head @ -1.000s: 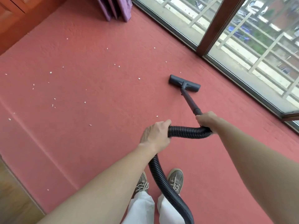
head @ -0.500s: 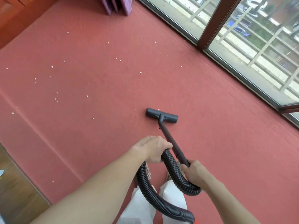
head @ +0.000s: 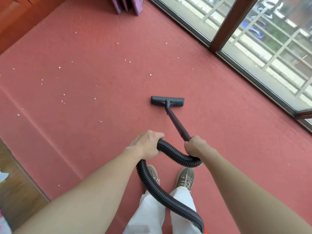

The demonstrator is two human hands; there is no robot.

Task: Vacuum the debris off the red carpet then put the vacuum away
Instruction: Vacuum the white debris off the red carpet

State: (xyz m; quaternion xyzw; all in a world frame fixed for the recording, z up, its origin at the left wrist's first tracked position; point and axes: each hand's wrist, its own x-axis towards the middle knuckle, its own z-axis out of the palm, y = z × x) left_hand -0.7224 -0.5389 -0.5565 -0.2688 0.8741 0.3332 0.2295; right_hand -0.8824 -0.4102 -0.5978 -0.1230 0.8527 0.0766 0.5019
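The right hand (head: 194, 146) wraps its fingers round the top of the wand (head: 176, 123) and the left hand (head: 146, 144) curls over the ribbed hose (head: 175, 154). The stroke would go best with the head (head: 167, 102) flat on the carpet (head: 236, 132), swinging toward 10 o'clock in slow, overlapping passes. The black head sits mid-carpet, with white crumbs (head: 95, 98) scattered from its 9 to its 1 o'clock.

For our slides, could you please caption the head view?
Right hand grips wand, left hand hose; nozzle on debris-flecked red carpet.
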